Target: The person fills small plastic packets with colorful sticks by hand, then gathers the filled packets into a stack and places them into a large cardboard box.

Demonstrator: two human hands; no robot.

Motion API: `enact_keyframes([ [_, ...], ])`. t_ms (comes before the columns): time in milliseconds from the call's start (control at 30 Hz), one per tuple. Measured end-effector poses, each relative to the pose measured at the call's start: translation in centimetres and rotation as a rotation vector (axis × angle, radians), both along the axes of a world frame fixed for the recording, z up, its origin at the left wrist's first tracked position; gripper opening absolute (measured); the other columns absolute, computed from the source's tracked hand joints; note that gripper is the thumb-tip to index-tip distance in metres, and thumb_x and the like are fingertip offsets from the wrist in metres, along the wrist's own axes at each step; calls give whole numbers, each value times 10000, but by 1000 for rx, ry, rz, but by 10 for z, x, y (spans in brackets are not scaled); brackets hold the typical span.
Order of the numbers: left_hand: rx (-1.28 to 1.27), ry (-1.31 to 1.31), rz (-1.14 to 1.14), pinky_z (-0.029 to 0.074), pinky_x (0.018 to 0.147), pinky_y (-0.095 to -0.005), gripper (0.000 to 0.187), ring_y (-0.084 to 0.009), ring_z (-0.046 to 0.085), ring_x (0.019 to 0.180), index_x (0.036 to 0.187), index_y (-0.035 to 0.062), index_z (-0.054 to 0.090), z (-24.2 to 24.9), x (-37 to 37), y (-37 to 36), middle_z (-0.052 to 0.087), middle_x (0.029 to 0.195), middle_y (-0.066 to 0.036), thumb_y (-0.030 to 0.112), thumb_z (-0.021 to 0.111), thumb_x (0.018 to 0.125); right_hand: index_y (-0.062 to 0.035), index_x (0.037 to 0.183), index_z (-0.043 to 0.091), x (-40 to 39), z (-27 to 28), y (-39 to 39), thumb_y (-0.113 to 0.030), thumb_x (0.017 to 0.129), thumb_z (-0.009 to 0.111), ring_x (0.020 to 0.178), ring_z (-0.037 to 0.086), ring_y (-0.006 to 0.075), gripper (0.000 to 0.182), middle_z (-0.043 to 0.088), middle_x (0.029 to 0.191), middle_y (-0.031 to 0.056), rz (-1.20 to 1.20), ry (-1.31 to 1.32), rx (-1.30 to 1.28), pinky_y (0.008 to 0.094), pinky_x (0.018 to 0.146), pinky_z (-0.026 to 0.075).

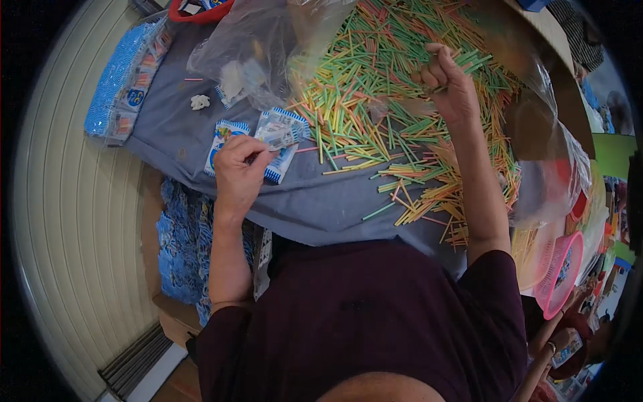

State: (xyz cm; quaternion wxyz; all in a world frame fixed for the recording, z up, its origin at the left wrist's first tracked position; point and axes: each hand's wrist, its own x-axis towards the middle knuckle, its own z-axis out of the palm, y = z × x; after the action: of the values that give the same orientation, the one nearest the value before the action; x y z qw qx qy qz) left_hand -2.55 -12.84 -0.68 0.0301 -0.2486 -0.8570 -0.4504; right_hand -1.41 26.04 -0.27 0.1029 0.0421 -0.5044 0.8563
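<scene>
My left hand (239, 167) is over the blue-and-white printed packets at the left of the cloth, thumb and fingers pinched at the edge of a clear-and-blue packet (282, 128). Another packet (228, 134) lies beside it, partly under the fingers. Over the big heap of thin coloured sticks (375, 74), my right hand (450, 84) is raised with its fingers curled round several green and orange sticks (471, 61), whose ends show past the knuckles.
A bundle of blue packets (127, 80) lies at the upper left, near a red container (197, 13). Clear plastic (231, 57) covers part of the grey cloth (174, 127). A pink basket (560, 278) and another person's arm (546, 348) are at the right.
</scene>
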Motion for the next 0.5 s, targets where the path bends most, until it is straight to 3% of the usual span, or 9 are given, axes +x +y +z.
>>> enact_keyframes([
  [67, 103, -43, 13, 475, 618, -296, 88, -186, 624, 671, 783, -13, 699, 4, 2, 7, 646, 733, -83, -3, 760, 722, -34, 1209, 588, 6, 2, 13, -334, 1014, 533, 680, 495, 160, 362, 343, 597, -23, 265, 45, -217, 340, 771, 442],
  [133, 280, -131, -5, 440, 631, -243, 110, -83, 566, 702, 797, -28, 688, 16, 12, 32, 642, 745, -13, -59, 773, 734, -27, 1213, 587, 4, 4, 9, -346, 1025, 505, 666, 483, 160, 380, 302, 584, -30, 333, 95, -286, 369, 797, 462],
  [200, 294, -106, -44, 448, 631, -231, 116, -75, 571, 698, 807, -26, 689, 18, 17, 60, 650, 752, -12, -48, 780, 739, -20, 1218, 585, 3, 13, -3, -358, 1036, 477, 651, 470, 160, 399, 261, 570, -37, 403, 151, -355, 398, 823, 483],
  [267, 311, -85, -103, 456, 631, -220, 122, -68, 577, 694, 817, -23, 690, 18, 17, 87, 658, 758, -11, -37, 787, 744, -15, 1219, 594, 12, 36, -32, -404, 1054, 397, 757, 568, 199, 466, 422, 585, 6, 253, 146, -232, 442, 913, 490],
  [300, 349, -183, -127, 467, 634, -211, 127, -60, 584, 704, 835, -21, 691, 18, 17, 99, 665, 774, -10, -33, 788, 754, -15, 1219, 594, 15, 46, -39, -404, 1054, 397, 757, 568, 199, 466, 422, 585, 6, 247, 150, -231, 442, 913, 490],
  [367, 385, -279, -162, 478, 637, -203, 133, -52, 592, 713, 853, -18, 692, 18, 14, 117, 672, 790, -8, -30, 789, 763, -24, 1208, 607, 20, 60, -48, -494, 1040, 340, 997, 617, 255, 566, 637, 787, 92, 249, 265, -38, 491, 1010, 424],
  [400, 458, -329, -194, 494, 640, -217, 136, -68, 619, 725, 853, -25, 702, 15, 12, 124, 691, 795, -35, -15, 796, 755, -24, 1208, 607, 21, 61, -46, -494, 1040, 340, 997, 617, 255, 566, 637, 787, 92, 238, 269, -36, 491, 1010, 424],
  [467, 529, -383, -234, 510, 644, -231, 143, -84, 646, 737, 853, -31, 711, 14, 11, 134, 711, 800, -62, -1, 803, 748, -32, 1174, 642, 24, 61, -41, -558, 1028, 274, 1183, 566, 274, 658, 674, 1103, 169, 234, 305, 95, 468, 1032, 402],
  [500, 535, -358, -277, 514, 656, -220, 143, -70, 629, 744, 877, -26, 704, 14, 11, 138, 696, 814, -35, -21, 791, 764, -32, 1174, 642, 27, 63, -43, -558, 1028, 274, 1183, 566, 274, 658, 674, 1103, 169, 229, 305, 97, 468, 1032, 402],
])
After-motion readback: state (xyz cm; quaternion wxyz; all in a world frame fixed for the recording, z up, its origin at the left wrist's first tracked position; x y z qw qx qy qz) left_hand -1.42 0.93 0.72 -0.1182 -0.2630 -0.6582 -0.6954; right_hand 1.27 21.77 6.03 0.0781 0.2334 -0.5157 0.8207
